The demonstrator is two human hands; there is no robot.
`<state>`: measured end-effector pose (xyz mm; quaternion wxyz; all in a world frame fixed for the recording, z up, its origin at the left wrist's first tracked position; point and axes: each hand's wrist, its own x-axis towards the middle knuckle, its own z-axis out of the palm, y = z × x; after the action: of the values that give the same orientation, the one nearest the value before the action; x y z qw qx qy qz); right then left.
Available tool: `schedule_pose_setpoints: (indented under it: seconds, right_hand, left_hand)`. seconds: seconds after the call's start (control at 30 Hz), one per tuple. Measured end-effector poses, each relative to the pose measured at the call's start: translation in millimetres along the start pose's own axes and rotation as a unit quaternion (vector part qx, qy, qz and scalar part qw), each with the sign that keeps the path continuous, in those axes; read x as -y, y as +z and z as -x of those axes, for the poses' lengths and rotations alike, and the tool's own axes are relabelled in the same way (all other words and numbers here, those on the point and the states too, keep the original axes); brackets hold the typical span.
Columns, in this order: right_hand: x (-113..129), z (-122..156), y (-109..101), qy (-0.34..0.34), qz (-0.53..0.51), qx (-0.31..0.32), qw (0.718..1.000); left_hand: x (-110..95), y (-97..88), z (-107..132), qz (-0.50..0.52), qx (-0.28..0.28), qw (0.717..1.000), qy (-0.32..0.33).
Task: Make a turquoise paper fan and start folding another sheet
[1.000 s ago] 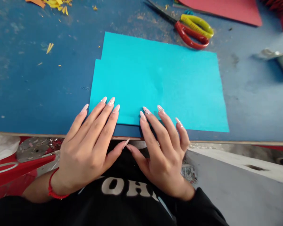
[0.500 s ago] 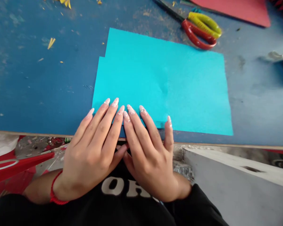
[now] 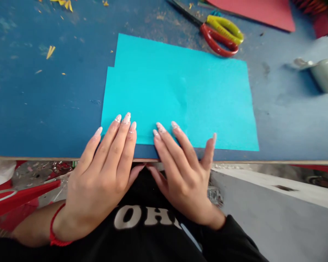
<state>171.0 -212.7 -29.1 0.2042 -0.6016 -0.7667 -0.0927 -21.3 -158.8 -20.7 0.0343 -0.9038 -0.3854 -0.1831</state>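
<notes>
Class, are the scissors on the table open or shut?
Shut: the scissors have red and yellow handles lying together, and their blades form one dark line.

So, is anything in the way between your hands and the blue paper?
No, nothing is in the way. The left hand and the right hand are touching the blue paper with their fingertips.

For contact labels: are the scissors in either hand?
No, the left hand and right hand rest on the turquoise paper, while the red-and-yellow scissors lie apart beyond it.
</notes>
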Motion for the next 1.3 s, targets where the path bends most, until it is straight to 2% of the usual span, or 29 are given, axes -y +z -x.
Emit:
schedule_pose_setpoints:
  seconds: [0.1,0.23,0.33,0.43,0.53,0.63,0.73,0.8,0.87,0.97,1.13,1.23,1.3]
  right_hand:
    - [-15,11,-3,0.019,0.022,-0.019,0.999]
    - [-28,22,-1,0.023,0.032,-0.042,0.998]
    - [-34,25,10,0.012,0.02,-0.1,0.995]
    - [-37,27,24,0.008,0.01,-0.17,0.985]
    - [-39,28,30,0.001,0.005,-0.195,0.981]
    - [-40,28,23,0.008,-0.025,-0.181,0.983]
    - [-43,25,5,0.031,-0.08,-0.117,0.989]
    - [-47,21,-8,0.038,-0.109,-0.067,0.991]
    - [-52,16,-17,0.039,-0.134,-0.047,0.989]
    - [-59,4,-26,0.025,-0.141,-0.064,0.988]
    - [-67,-15,-27,-0.068,-0.124,-0.05,0.989]
    - [-73,-21,-24,-0.08,-0.162,-0.06,0.982]
    - [-76,-21,-21,-0.077,-0.179,-0.072,0.978]
  left_hand:
    - [-10,3.1,0,-0.011,-0.013,1.0,-0.022]
    - [-35,12.7,-6,-0.06,-0.036,0.996,-0.054]
    - [-56,22.1,-16,-0.115,-0.045,0.992,-0.019]
    - [-62,25.5,-25,-0.132,-0.067,0.989,0.018]
    - [-47,14.3,-23,-0.057,-0.05,0.997,0.021]
    - [-16,-7.0,-9,-0.009,-0.018,1.0,-0.006]
    - [16,-21.2,7,-0.011,-0.01,1.0,-0.019]
    - [33,-22.1,13,0.015,-0.002,1.0,0.011]
    - [43,-17.7,16,0.041,-0.014,0.999,0.026]
    - [49,-8.4,18,0.06,-0.052,0.997,0.003]
    - [54,-9.0,29,0.095,-0.15,0.984,-0.034]
    - [52,-17.9,35,0.153,-0.139,0.978,-0.015]
    - [44,-20.2,33,0.173,-0.128,0.977,0.003]
